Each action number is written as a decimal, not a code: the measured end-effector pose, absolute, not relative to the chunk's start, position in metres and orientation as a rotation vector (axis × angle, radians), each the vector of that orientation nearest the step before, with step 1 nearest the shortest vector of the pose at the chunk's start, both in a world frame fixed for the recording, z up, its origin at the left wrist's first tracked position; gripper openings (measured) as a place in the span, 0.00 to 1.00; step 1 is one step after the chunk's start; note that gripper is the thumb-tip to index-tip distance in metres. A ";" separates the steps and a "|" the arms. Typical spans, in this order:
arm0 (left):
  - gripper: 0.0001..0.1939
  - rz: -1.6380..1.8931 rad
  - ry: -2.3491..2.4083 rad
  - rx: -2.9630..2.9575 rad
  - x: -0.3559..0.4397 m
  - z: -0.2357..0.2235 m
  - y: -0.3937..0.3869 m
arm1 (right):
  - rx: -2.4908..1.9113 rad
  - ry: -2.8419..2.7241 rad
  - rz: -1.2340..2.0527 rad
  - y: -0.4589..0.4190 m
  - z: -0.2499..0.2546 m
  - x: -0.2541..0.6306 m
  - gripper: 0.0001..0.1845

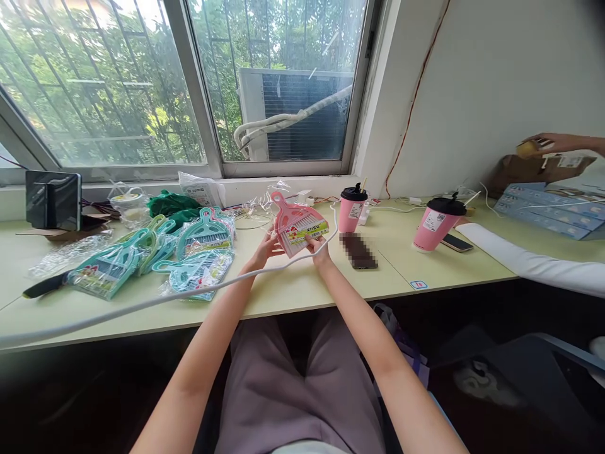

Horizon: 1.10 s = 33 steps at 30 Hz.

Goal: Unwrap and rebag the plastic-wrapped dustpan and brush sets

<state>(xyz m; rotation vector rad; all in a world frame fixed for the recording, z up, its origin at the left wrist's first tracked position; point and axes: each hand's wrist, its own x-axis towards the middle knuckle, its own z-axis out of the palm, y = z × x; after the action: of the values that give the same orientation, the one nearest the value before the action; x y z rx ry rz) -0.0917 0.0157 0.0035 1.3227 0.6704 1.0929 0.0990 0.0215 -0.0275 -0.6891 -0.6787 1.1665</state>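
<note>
A pink mini dustpan and brush set point(297, 221) with a printed label is held up over the table, tilted, in both hands. My left hand point(268, 249) grips its left edge. My right hand point(317, 248) pinches its lower right corner, thumb on the label. Clear plastic wrap sticks out above its handle. To the left lie several teal and green dustpan and brush sets point(111, 261) in clear bags. A white cable point(208, 293) runs across the view in front of my wrists.
Two pink cups point(350, 214) with black lids stand to the right, with a dark blurred phone point(359, 251) by the nearer one. A tablet point(53, 200) stands far left, near a black-handled tool point(45, 285). At far right, another person's hand point(551, 144) holds something over a cardboard box point(539, 170).
</note>
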 end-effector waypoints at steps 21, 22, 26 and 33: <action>0.52 1.186 0.651 1.563 -0.089 0.009 0.008 | -0.787 -0.738 1.281 0.015 -0.025 0.094 0.12; 0.50 1.170 0.628 1.588 -0.088 0.010 0.007 | -0.794 -0.740 1.282 0.014 -0.025 0.094 0.12; 0.45 1.075 0.638 1.633 -0.088 0.014 0.000 | -0.804 -0.739 1.255 0.012 -0.024 0.096 0.10; 0.32 0.978 0.772 1.537 -0.088 0.012 -0.005 | -0.701 -0.605 1.185 0.017 -0.025 0.098 0.10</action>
<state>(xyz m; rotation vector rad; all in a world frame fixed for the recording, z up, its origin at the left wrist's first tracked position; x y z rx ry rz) -0.0876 -0.0051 0.0120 1.5369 0.7717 0.9781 0.0981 0.0169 -0.0247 -0.7011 -0.6048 1.1845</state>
